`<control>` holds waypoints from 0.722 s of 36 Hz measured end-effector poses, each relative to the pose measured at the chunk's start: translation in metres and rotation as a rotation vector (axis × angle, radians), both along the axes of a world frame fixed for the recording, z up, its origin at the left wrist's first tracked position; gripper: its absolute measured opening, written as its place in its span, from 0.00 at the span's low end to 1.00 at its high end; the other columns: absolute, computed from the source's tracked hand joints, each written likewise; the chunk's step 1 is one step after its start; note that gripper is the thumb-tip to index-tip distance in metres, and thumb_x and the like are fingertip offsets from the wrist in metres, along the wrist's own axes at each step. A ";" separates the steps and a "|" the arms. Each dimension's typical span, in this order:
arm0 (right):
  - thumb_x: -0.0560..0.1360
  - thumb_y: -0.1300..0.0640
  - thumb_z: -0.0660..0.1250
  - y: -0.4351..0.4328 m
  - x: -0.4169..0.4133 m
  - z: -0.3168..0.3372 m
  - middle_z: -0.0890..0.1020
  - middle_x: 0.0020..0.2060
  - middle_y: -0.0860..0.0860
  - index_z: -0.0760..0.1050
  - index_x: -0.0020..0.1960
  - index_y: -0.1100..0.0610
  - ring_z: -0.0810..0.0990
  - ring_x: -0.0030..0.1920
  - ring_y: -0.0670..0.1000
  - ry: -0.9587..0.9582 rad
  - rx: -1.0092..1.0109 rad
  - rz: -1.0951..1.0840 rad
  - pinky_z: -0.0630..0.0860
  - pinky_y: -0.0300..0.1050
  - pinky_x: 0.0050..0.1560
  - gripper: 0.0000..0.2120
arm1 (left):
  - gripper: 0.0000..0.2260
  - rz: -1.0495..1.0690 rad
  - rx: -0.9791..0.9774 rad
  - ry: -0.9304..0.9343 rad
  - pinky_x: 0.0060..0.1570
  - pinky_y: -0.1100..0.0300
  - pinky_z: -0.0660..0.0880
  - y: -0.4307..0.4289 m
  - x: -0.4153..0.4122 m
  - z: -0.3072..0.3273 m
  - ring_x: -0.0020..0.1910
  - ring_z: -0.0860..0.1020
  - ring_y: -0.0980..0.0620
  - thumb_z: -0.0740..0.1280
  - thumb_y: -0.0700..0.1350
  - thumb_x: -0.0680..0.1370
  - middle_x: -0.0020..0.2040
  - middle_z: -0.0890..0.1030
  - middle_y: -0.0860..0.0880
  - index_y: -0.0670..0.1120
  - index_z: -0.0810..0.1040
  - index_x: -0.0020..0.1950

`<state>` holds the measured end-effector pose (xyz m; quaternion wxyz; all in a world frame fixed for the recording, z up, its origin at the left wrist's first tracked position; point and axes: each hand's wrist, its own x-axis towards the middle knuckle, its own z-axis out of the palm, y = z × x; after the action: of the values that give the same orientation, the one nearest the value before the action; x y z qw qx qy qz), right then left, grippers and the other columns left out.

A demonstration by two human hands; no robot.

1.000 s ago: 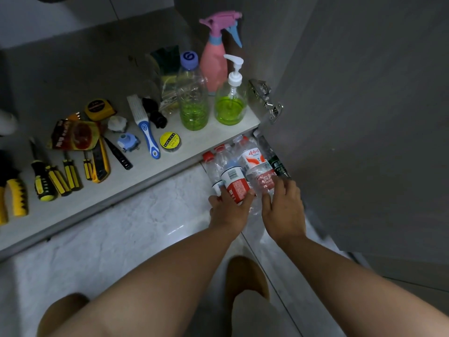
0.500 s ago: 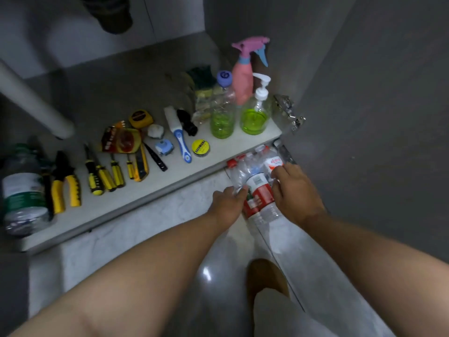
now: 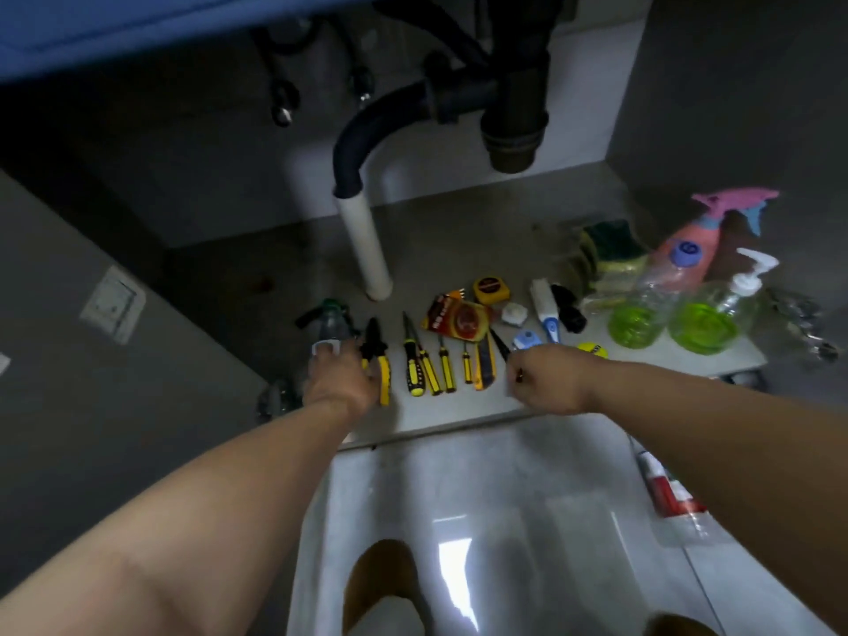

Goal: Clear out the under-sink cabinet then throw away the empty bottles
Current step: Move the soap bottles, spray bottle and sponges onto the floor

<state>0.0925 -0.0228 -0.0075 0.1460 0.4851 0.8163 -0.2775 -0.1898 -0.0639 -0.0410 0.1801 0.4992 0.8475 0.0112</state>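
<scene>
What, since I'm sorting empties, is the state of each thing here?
Green-capped bottle: capped, left hand at it, grip hidden.
Blue-capped bottle: capped, part full.
Pump bottle: upright, part full.
Spray bottle: upright.
Red-label bottle: lying on its side.
Right hand: fingers curled, grip unclear.

black drain pipe (image 3: 367, 126) overhead | white pipe (image 3: 365, 241) upright | pliers (image 3: 383, 376), screwdrivers (image 3: 415, 364) side by side | tape measure (image 3: 492, 290)

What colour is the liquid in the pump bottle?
The liquid in the pump bottle is bright green; head view.
</scene>
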 end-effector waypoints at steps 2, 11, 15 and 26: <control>0.80 0.55 0.61 0.003 -0.020 -0.006 0.81 0.55 0.55 0.76 0.53 0.54 0.77 0.51 0.54 0.077 0.030 -0.005 0.74 0.43 0.50 0.06 | 0.34 0.085 -0.028 -0.030 0.69 0.45 0.68 0.002 -0.011 -0.011 0.72 0.64 0.37 0.70 0.59 0.75 0.74 0.62 0.39 0.51 0.61 0.76; 0.78 0.58 0.64 -0.013 -0.059 -0.040 0.81 0.42 0.43 0.81 0.51 0.55 0.80 0.46 0.46 0.472 -0.160 -0.264 0.75 0.36 0.42 0.07 | 0.40 0.352 0.044 -0.189 0.65 0.46 0.71 0.015 -0.024 -0.043 0.69 0.70 0.34 0.74 0.52 0.74 0.70 0.67 0.35 0.47 0.54 0.78; 0.79 0.57 0.64 -0.015 -0.065 -0.038 0.80 0.40 0.49 0.78 0.56 0.55 0.81 0.42 0.50 0.550 -0.270 -0.416 0.79 0.46 0.45 0.08 | 0.32 0.361 0.185 -0.252 0.62 0.49 0.72 0.006 -0.021 -0.043 0.67 0.72 0.37 0.74 0.50 0.74 0.68 0.70 0.38 0.42 0.64 0.72; 0.71 0.43 0.74 -0.001 -0.047 -0.023 0.82 0.53 0.49 0.68 0.66 0.51 0.82 0.52 0.49 0.853 -0.349 -0.884 0.83 0.48 0.49 0.29 | 0.26 -0.093 0.346 -0.974 0.41 0.73 0.75 0.001 0.088 -0.006 0.43 0.82 0.68 0.80 0.41 0.70 0.50 0.82 0.58 0.54 0.74 0.63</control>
<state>0.0455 -0.0239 -0.0310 -0.2434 0.5920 0.4682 -0.6091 -0.1019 -0.0633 -0.0474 0.4690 0.4957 0.6279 0.3742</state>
